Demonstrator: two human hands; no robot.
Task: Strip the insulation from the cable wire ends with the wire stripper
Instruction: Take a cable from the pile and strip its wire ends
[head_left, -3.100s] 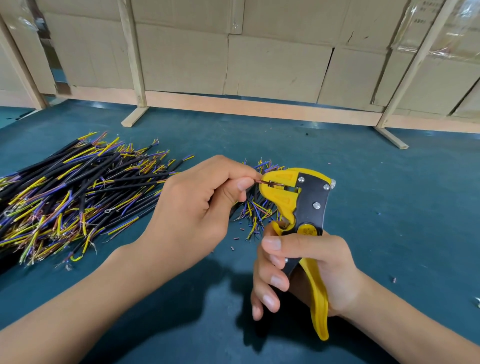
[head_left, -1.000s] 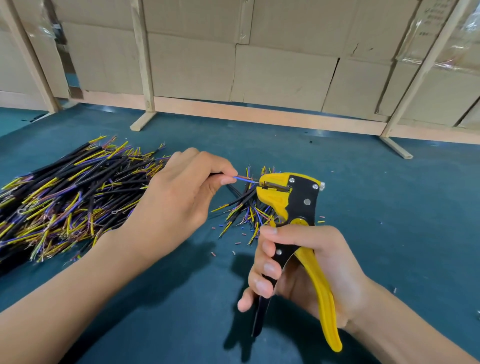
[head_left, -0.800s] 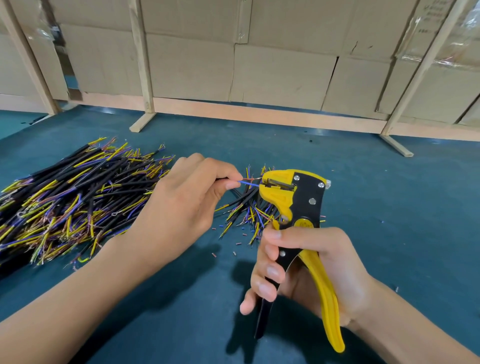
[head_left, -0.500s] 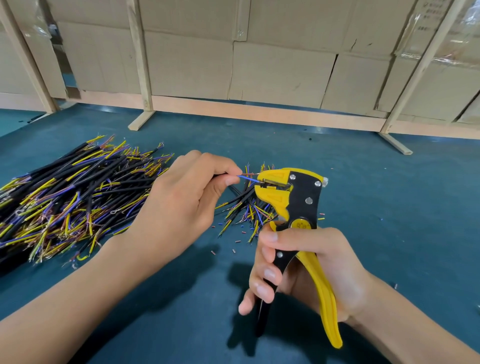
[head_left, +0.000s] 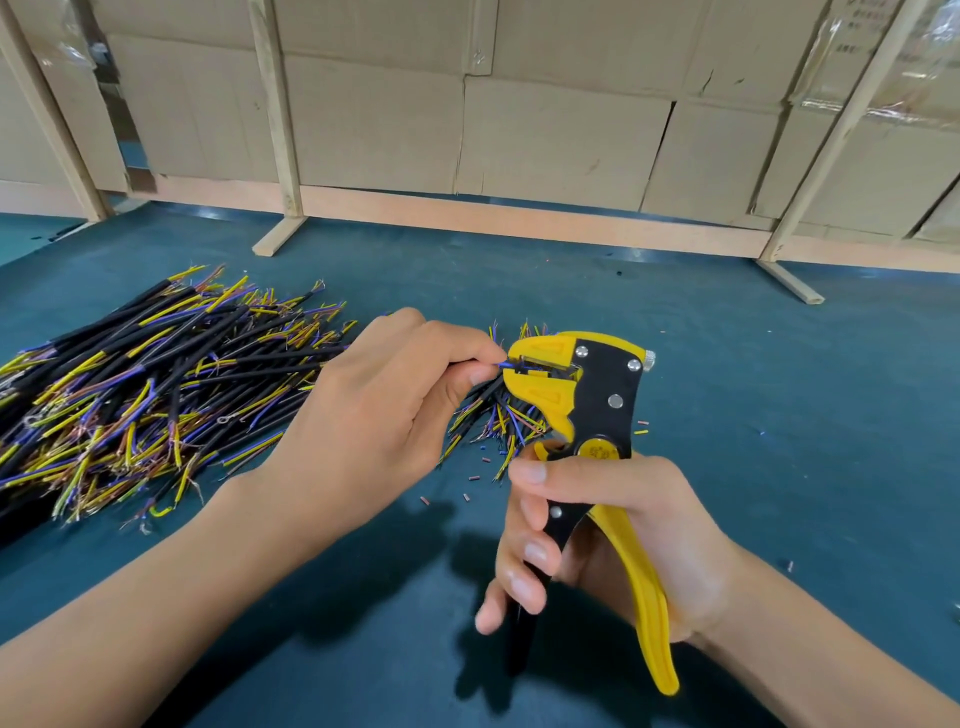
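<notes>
- The left hand made a pinching grip: thumb and forefinger tips pressed together on a thin blue wire at the end of a black cable, with the other fingers curled round the cable's body.
- The blue wire ran from those fingertips straight into the mouth of the wire stripper, lying between its two yellow jaw blocks; whether the jaws had bitten down on it could not be told.
- The right hand formed a wrapping grip on the stripper's handles, the forefinger lying across the tool just below the pivot and the remaining fingers curled over the black handle, while the yellow handle lay against the palm and stuck out below the hand.
- The stripper stood roughly upright above the surface, head uppermost and mouth facing left.
- Just behind the stripper's head lay a small bunch of cables with yellow, blue and brown ends fanned out.
- Short cut bits of insulation were scattered on the blue-green surface below that bunch.
- To the left lay a large pile of black cables, its coloured ends pointing many ways.
- Along the far edge stood cardboard boxes behind wooden frame posts.
</notes>
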